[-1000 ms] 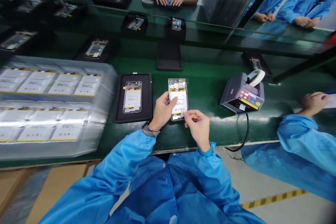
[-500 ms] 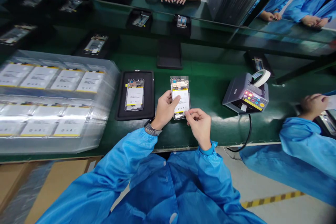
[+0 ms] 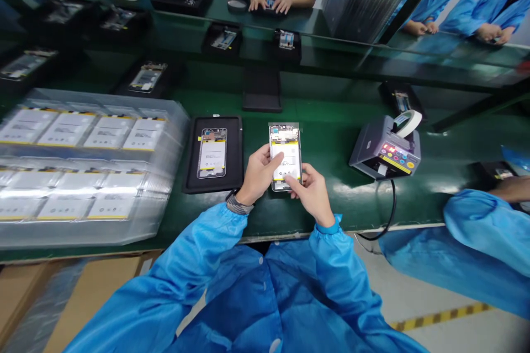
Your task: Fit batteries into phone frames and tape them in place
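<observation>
Opened phone [image 3: 286,150], interior facing up, white yellow-edged battery [image 3: 292,160], circuit board [image 3: 285,135] at far end, held in fingers [image 3: 296,186]

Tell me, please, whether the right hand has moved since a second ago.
Yes, slightly: judged against the tape dispenser, the right hand has shifted forward, and its thumb now reaches further left over the opened phone.

Glossy green workbench [image 3: 327,149], pale floor [image 3: 399,298], 1 dark-banded yellow line [image 3: 443,316].
</observation>
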Available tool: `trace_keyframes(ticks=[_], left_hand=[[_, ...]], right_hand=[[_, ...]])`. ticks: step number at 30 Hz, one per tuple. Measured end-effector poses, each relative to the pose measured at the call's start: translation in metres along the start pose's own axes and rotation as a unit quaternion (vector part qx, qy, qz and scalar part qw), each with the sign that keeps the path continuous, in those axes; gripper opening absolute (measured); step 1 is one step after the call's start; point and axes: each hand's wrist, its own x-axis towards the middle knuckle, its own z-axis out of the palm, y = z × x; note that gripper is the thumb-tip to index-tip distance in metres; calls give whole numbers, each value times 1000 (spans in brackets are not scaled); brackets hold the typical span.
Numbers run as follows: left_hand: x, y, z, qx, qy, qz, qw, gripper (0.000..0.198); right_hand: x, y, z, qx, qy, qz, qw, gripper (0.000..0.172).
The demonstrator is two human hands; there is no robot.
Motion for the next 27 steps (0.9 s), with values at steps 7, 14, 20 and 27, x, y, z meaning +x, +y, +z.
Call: trace_keyframes(ticks=[7, 14, 20, 27], left_hand=[[1, 3, -4, 22, -33, 7, 999, 55], [11, -2, -16, 74, -79, -18, 994, 58], [8, 16, -17, 102, -74, 15, 992, 53], [18, 24, 5, 35, 37, 55, 997, 51]], right_hand=[[7, 4, 14, 39, 17, -3, 999, 58], [26, 9, 13, 62, 32, -24, 997, 56], [31, 17, 9, 35, -11, -83, 996, 52], [36, 14, 14, -57, -33, -165, 984, 40]])
